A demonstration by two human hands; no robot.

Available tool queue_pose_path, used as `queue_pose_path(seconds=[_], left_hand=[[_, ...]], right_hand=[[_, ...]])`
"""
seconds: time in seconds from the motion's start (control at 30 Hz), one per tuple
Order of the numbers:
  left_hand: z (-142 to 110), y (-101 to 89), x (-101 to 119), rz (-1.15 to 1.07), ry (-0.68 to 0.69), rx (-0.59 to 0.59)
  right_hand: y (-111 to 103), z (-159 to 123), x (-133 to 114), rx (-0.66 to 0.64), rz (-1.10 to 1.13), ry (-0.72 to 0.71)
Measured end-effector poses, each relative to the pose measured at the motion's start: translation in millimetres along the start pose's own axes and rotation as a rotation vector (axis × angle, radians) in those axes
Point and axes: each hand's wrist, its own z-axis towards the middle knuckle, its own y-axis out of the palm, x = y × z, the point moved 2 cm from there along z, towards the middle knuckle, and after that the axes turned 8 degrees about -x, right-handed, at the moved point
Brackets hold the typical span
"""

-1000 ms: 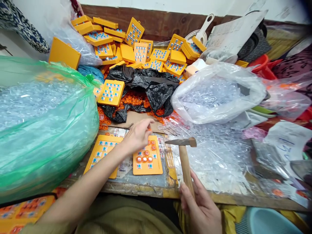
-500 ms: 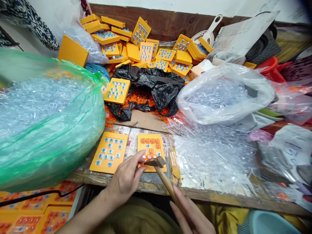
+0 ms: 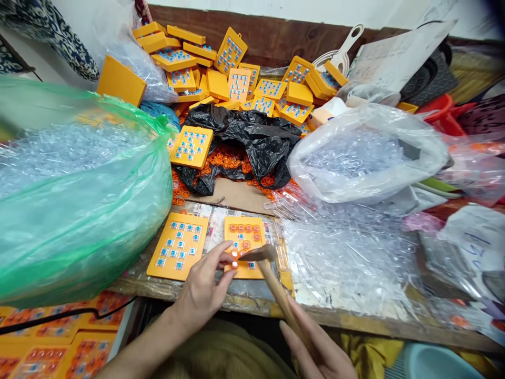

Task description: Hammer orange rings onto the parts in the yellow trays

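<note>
My right hand (image 3: 315, 342) is wrapped round the wooden handle of a hammer (image 3: 282, 295). The hammer's head, blurred a little, is just over the right-hand yellow panel (image 3: 258, 271). My left hand (image 3: 203, 284) reaches in from the left, with thumb and forefinger closed about a small orange ring cap (image 3: 234, 265) at the panel's lower left. Several orange caps sit on that panel, while some of its blue-centred clear pieces are uncovered. Beside it lies a second yellow panel (image 3: 193, 268) carrying only blue-centred pieces.
A black plastic bag (image 3: 272, 152) of orange rings lies behind the panels. A green plastic bag (image 3: 130, 247) bulges at left, and a white bag (image 3: 311, 184) stands at right. Clear plastic pieces (image 3: 347, 252) cover the bench's right side. Yellow panels (image 3: 221, 87) are heaped at the back.
The hammer head has shifted right and slightly up, away from my left fingertips, uncovering the orange cap beside them. My left hand has barely moved. The whole view has shifted slightly.
</note>
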Motion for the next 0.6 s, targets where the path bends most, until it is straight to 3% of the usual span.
queue_pose_path(seconds=[0.1, 0.2, 0.3, 0.37, 0.5, 0.6], left_hand=[[19.4, -17.8, 5.0, 0.072, 0.029, 0.041], [54.4, -47.7, 9.3, 0.275, 0.102, 0.125], [84.7, -73.1, 8.9, 0.432, 0.083, 0.165], [93.2, -79.7, 6.8, 0.461, 0.054, 0.162], [85.9, -67.7, 1.6, 0.438, 0.026, 0.109], [75.0, -58.5, 5.6, 0.444, 0.036, 0.066]], right_hand=[[1.8, 8.9, -3.1, 0.227, 0.266, 0.336], [2.5, 25.5, -12.6, 0.306, 0.438, 0.5], [0.7, 40.0, -17.8, 0.272, 0.456, 0.476], [1.0, 44.9, -15.3, 0.228, 0.435, 0.445], [7.8, 55.8, -3.7, 0.147, 0.441, 0.404], [12.2, 75.8, 2.6, 0.076, 0.251, 0.286]])
